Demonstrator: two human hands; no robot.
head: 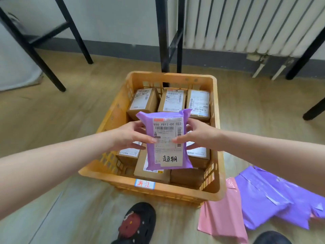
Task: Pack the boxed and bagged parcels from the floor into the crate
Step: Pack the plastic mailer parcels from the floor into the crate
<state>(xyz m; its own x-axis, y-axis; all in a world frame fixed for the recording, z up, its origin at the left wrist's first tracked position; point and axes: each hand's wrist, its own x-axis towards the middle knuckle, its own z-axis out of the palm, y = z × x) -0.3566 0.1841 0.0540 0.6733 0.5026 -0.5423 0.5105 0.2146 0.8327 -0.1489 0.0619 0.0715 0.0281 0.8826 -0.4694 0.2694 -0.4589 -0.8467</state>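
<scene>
Head view — left fingers and right fingers pinch purple parcel over crate

Held upright above orange crate: purple bagged parcel w/ white label, pinched at both sides. Inside crate, brown boxed parcels in rows, labels up. On floor right of crate: pink bag & purple bags, flat.

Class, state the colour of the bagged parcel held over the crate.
Purple bagged parcel, with a white label; head view shows it best.
</scene>
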